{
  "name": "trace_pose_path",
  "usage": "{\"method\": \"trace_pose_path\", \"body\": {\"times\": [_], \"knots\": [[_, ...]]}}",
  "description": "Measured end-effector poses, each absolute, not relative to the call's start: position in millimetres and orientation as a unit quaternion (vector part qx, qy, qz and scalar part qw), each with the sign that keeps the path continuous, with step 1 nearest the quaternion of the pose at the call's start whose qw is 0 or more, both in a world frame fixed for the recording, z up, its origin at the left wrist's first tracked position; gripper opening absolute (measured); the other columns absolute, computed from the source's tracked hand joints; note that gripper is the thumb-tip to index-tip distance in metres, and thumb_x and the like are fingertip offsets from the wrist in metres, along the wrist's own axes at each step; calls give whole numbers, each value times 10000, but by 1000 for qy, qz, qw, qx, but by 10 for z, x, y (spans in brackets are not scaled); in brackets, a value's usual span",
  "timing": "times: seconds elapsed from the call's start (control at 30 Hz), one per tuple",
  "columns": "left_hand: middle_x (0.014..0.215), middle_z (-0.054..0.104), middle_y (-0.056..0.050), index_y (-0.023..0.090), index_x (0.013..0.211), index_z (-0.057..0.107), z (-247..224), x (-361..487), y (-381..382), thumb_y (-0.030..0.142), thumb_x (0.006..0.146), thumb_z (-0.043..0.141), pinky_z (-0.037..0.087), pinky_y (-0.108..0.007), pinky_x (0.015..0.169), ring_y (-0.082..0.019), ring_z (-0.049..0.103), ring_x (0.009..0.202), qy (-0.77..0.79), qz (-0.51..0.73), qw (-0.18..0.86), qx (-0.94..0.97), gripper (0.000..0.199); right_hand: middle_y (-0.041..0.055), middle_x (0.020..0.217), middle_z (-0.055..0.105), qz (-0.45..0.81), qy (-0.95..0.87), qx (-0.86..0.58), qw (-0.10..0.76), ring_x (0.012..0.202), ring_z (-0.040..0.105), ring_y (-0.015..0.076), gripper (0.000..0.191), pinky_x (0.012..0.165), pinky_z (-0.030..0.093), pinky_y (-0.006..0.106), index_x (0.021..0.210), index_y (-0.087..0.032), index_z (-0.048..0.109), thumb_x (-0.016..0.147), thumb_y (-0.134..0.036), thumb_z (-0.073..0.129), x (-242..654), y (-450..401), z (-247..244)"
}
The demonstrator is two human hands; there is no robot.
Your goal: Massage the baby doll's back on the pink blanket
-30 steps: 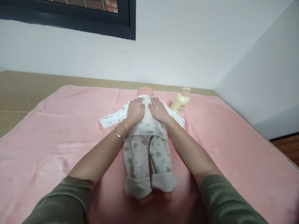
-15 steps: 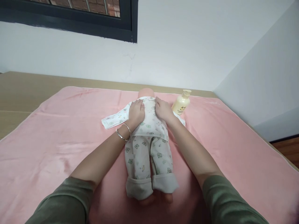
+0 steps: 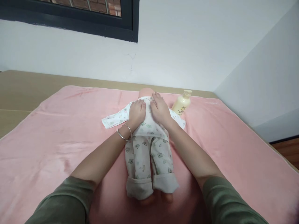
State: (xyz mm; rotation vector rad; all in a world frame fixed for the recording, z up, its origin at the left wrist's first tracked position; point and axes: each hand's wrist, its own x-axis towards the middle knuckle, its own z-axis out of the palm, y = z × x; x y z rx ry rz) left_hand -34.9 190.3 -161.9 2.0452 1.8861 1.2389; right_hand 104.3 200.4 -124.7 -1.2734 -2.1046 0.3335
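Observation:
A baby doll (image 3: 146, 92) lies on a pink cloth, its head toward the wall and its feet toward me. It wears a white printed top (image 3: 149, 127) and matching trousers (image 3: 141, 158) with turned-up cuffs. My left hand (image 3: 137, 112) rests on the left side of the top near the shoulder, fingers laid over the fabric. Flat on the right side of the chest lies my right hand (image 3: 160, 109), its fingers stretched out toward the neck. The doll's sleeves spread out to both sides, and my right hand and wrist partly cover the right one.
A pale yellow pump bottle (image 3: 181, 103) stands just beyond the right sleeve. The pink cloth (image 3: 58, 133) covers most of the wooden surface (image 3: 28, 90). Behind it rises a white wall (image 3: 177, 46) with a dark-framed window (image 3: 130, 21).
My right hand has shifted inward from the top's right edge onto the chest, and its fingers have straightened. My left hand has stayed almost in place.

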Motion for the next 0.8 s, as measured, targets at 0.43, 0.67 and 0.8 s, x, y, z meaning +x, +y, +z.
{"method": "trace_pose_path", "body": {"times": [0.43,0.67,0.8], "knots": [[1159,750,-149,191,1056,699,-1608,-360,1889,321,997,323,448,-469,1077,-314,647,1167,616,413,73,667,402,113,1659,412,114,-796,-507,311,1578,330,237,547,1324,218,451,1528,-132,506,1021,-284,367,1051,2001,-1223],[1152,744,-151,181,1040,694,-1613,-361,1898,286,979,328,453,-467,1063,-311,660,1119,612,417,71,668,385,170,1663,387,128,-815,-500,262,1584,309,286,562,1318,215,484,1526,-74,491,1014,-280,385,1033,1999,-1215],[1168,740,-155,171,1085,696,-1624,-358,1901,241,931,363,459,-476,1065,-323,655,1131,616,415,65,667,374,132,1685,358,100,-802,-503,306,1597,275,267,557,1316,220,495,1541,-117,472,1010,-261,381,1034,2007,-1243]]}}
